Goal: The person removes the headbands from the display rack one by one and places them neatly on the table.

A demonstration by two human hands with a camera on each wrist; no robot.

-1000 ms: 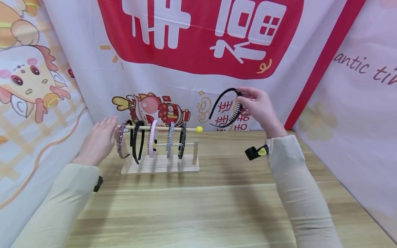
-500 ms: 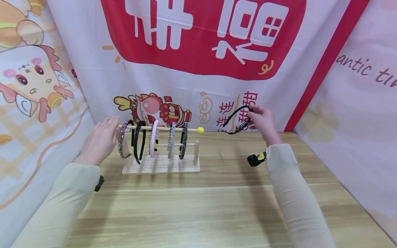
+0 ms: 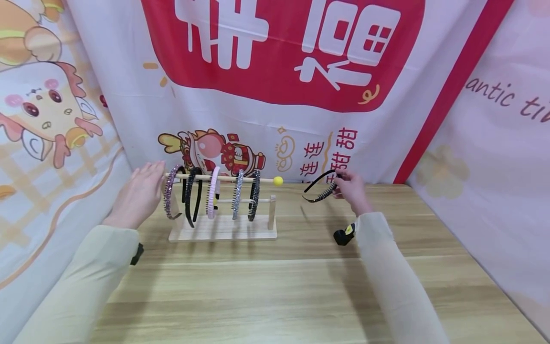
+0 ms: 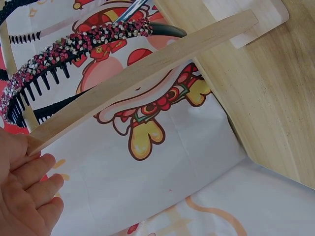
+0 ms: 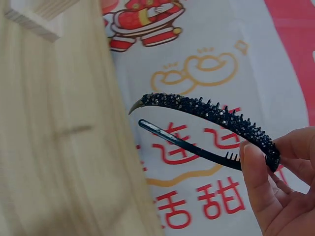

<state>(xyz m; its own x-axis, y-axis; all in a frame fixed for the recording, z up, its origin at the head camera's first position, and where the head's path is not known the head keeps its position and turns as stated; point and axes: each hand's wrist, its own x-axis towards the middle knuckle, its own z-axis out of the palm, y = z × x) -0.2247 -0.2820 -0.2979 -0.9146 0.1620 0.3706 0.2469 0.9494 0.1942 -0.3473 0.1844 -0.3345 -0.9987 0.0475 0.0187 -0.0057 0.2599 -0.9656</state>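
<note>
My right hand [image 3: 353, 191] pinches a black headband [image 5: 211, 110] studded with small glittering stones, its two ends pointing left, in the air over the table's back edge. At the left end of a wooden rack [image 3: 223, 232], my left hand [image 3: 139, 196] rests against the upright post [image 4: 142, 73], with its fingers not curled round anything. On the rack's upper rod hang several headbands: a purple-pink stone-covered headband [image 4: 64, 51] nearest the left hand, a black headband [image 3: 189, 200], a pale pink headband [image 3: 212, 193], a silver headband [image 3: 237, 196] and a dark glittery headband [image 3: 255, 196].
A yellow ball [image 3: 278, 181] caps the right end of the upper rod. A shorter lower rod [image 3: 245, 200] runs beneath it. The wooden table [image 3: 258, 296] meets a printed cloth backdrop [image 3: 275, 91] behind and cloth sides at left and right.
My right hand has lowered with the black headband from in front of the backdrop to nearer the table. The left hand stays at the rack's end, and the hanging headbands keep their places.
</note>
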